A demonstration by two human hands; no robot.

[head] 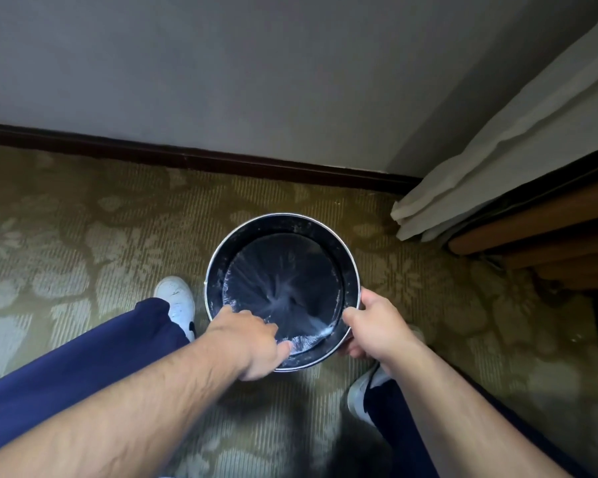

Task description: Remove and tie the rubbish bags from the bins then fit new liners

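Observation:
A round black bin (pixel 242 232) with a silver rim stands on the carpet near the wall. A thin clear liner (pixel 283 288) lies inside it, gathered to a point at the bottom. My left hand (pixel 252 343) reaches over the near rim, its fingers curled on the liner's edge inside the bin. My right hand (pixel 373 326) grips the bin's rim on the right side, thumb inside, fingers outside.
Green patterned carpet (pixel 83 236) covers the floor. A dark skirting board (pixel 187 157) runs along the grey wall. A pale curtain (pixel 497 150) and wooden furniture (pixel 549 236) stand at the right. My white shoes (pixel 176 298) flank the bin.

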